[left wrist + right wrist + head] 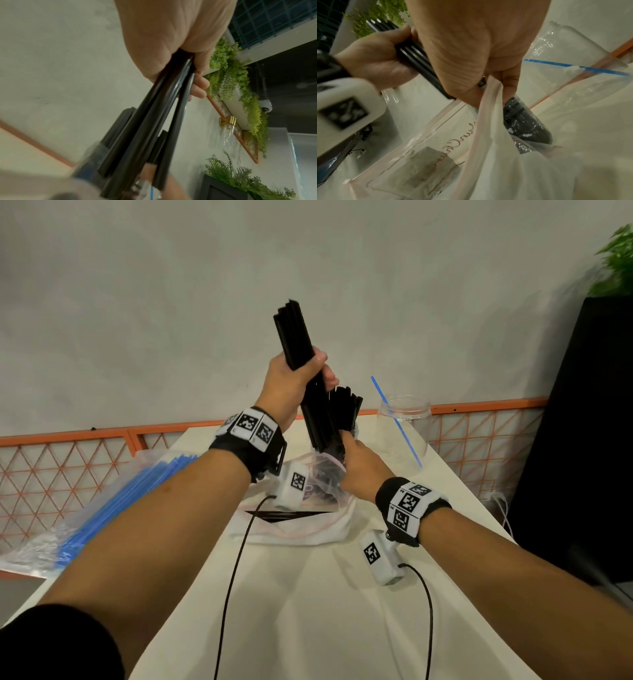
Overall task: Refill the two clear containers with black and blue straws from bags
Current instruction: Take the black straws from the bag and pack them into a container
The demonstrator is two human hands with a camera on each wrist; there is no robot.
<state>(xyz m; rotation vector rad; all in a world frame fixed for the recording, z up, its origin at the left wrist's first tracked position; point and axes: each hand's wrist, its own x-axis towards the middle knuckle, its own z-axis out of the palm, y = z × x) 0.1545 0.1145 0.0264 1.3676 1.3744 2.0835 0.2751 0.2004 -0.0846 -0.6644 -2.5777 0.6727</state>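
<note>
While the left hand [297, 378] grips a bundle of black straws [298, 337] raised above the table [308, 594], their lower ends reach down among black straws standing in a clear container [337, 440]. The right hand [359, 467] pinches the rim of a clear zip bag [308, 529] just beside that container. A second clear container [404, 426], to the right near the table's far edge, holds one blue straw [397, 422]. A bag of blue straws [113, 505] overhangs the table's left edge. Cursive lettering on the zip bag is unreadable; the wristbands [409, 505] carry square coded markers. Bare tabletop lies nearest the person.
</note>
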